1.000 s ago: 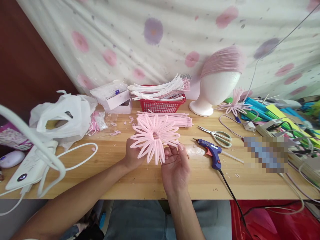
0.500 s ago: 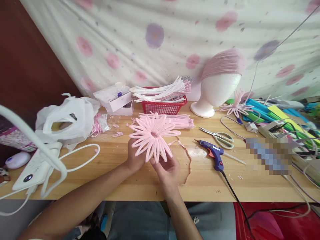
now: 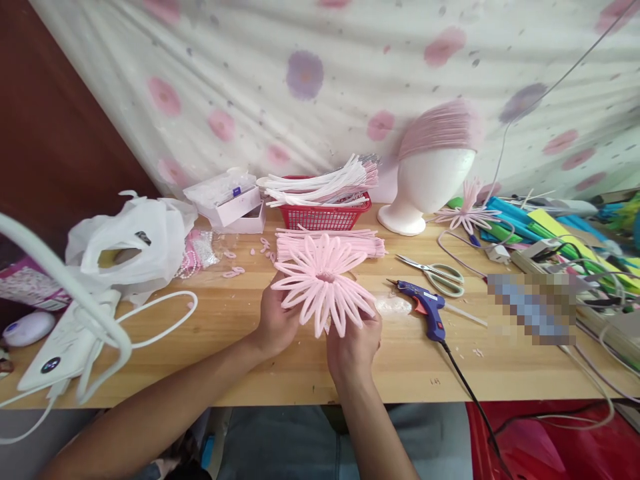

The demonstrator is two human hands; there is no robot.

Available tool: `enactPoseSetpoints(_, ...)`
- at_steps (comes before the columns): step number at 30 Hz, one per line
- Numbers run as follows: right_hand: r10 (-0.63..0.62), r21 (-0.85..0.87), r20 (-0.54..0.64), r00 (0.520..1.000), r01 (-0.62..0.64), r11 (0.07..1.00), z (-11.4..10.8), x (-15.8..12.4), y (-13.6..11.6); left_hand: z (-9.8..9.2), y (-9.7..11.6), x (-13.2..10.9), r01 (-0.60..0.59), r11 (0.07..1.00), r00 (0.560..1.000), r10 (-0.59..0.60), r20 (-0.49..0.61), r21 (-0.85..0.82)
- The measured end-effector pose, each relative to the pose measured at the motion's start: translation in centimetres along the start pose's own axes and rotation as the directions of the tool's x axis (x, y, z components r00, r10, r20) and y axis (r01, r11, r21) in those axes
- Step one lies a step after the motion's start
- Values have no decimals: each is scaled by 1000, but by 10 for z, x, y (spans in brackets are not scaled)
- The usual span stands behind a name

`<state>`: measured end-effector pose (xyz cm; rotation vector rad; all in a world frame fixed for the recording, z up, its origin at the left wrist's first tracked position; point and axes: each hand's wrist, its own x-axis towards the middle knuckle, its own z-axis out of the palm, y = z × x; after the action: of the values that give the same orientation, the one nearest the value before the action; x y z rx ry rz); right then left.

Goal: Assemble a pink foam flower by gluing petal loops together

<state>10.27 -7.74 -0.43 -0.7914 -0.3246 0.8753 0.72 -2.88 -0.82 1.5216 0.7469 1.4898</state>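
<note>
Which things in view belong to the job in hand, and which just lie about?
Likely part of the job:
pink pipe-cleaner flower (left hand holding it, right hand at its petals)
pink pipe-cleaner bundle
hot-glue gun
scissors

Apparently just lying about:
white plastic bag
pink bead strings

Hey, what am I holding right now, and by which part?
A pink looped flower, held from beneath by your left hand; your right hand is under it too, but the exact grips are hidden.
</note>
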Motion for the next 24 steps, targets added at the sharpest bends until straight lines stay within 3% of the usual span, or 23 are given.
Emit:
enactPoseSetpoints(3,34,70,41,999,-37,997,0,-11,-5,1,-3,0,24,998,998,-27,-55,-57)
enactPoseSetpoints(7,17,128,70,997,-26,991,6,-26,-20,-3,-10,-1,-63,997,994,60,-87,-33)
enactPoseSetpoints(12,42,-90,-37,998,-45,995,21,-13,-38,-13,-11,1,-299,940,953,284,104,164)
enactPoseSetpoints(15,79,-136,8,997,-77,988,20,7,-47,-16,-5,4,-415,889,905,383,186,191)
enactPoseSetpoints(17,154,-151,73,985,-142,978,14,19,-54,-16,-1,5,-416,895,903,385,193,161)
enactPoseSetpoints(19,223,-188,128,966,-197,962,4,28,-62,-14,0,4,-297,951,946,282,160,83)
enactPoseSetpoints(21,272,-256,182,945,-222,941,-5,35,-69,-13,-2,4,-64,993,992,75,106,-101)
enactPoseSetpoints(24,299,-333,248,921,-209,919,-12,42,-77,-13,-2,8,253,868,967,-238,89,-427)
